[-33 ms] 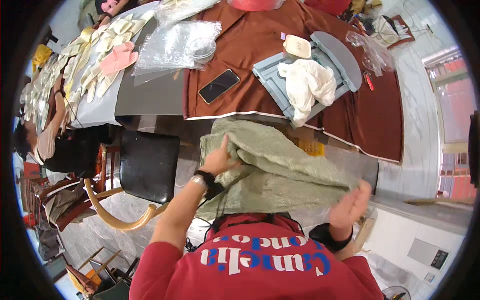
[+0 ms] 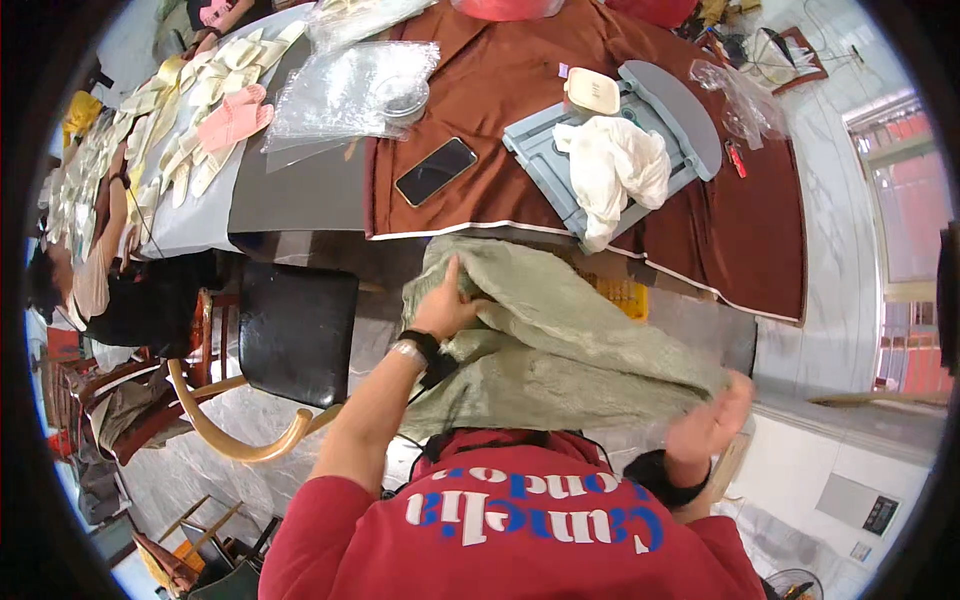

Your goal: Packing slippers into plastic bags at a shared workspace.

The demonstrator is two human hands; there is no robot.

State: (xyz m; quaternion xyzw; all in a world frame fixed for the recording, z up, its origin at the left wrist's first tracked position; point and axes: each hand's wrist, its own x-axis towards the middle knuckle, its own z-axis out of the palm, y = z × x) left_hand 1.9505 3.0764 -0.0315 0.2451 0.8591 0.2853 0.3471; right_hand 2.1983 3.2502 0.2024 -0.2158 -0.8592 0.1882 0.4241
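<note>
A pale green woven sack [image 2: 590, 365] lies bunched and folded across my lap, below the table edge. My left hand [image 2: 447, 305] rests on its left part, index finger stretched out and thumb spread from it beside a fold; the other fingers are mostly hidden. At the sack's right end my right hand [image 2: 712, 415] is blurred, its fingers bent around the tapering corner. Dark bands circle both wrists.
Ahead, a brown cloth [image 2: 500, 90] covers the table, bearing a phone [image 2: 437, 172], clear plastic bags [image 2: 340, 95] and a grey-blue folding stool [image 2: 550, 165] under white cloth [image 2: 620, 170]. A black-seated chair [image 2: 298, 335] stands left. Slippers [image 2: 232, 115] and another person [image 2: 95, 280] are farther left.
My left hand has shifted slightly up and right over the sack. My right hand has moved a little right and down, and the sack's right corner has stretched right with it.
</note>
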